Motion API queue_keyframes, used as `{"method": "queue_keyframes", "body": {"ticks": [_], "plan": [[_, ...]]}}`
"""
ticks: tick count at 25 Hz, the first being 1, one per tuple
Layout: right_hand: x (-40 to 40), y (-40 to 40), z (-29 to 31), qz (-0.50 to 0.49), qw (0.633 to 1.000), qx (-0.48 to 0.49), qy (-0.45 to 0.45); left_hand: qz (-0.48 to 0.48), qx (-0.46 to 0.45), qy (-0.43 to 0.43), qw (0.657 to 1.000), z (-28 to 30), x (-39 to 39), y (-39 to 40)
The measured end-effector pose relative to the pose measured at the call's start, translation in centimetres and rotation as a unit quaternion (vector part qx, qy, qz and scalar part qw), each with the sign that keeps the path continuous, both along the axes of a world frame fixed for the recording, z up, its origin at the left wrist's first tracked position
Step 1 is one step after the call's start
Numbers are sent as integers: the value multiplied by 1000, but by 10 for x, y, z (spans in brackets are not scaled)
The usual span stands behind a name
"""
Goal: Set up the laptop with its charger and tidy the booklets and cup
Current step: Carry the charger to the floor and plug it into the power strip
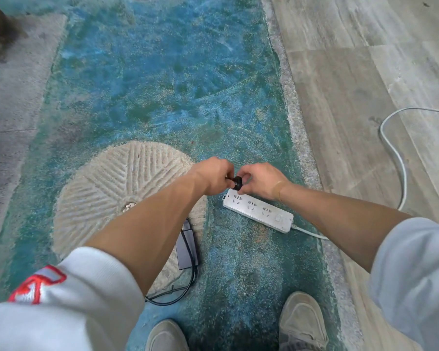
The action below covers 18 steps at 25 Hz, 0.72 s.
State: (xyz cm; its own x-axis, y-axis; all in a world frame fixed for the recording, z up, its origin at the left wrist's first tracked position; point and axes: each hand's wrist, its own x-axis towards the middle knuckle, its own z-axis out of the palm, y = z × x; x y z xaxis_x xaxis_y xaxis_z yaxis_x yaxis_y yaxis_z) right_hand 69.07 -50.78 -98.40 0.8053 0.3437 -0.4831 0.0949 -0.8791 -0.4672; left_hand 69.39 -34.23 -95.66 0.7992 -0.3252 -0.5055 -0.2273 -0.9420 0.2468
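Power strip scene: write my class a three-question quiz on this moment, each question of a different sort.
1. True or false: the black plug is already seated in the power strip.
2. Which hands hold the plug? A) left hand only B) right hand only C) both
3. Fill in: the grey charger brick lies on the ____.

Key: 1 false, it is held just above the strip's end. 2 C. 3 rug.
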Motion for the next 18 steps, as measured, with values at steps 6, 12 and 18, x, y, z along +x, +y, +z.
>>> {"method": "queue_keyframes", "body": {"ticks": [6, 12, 18], "plan": [[-35, -29, -38, 75, 982, -167, 50, -1, 25, 24, 999, -31, -15, 13], [-54, -30, -65, 62, 987, -145, 1, 30, -2, 39, 999, -47, -20, 9], [-54, -31, -70, 79, 988, -130, -23, -39, 75, 11, 996, -41, -18, -2]]}}
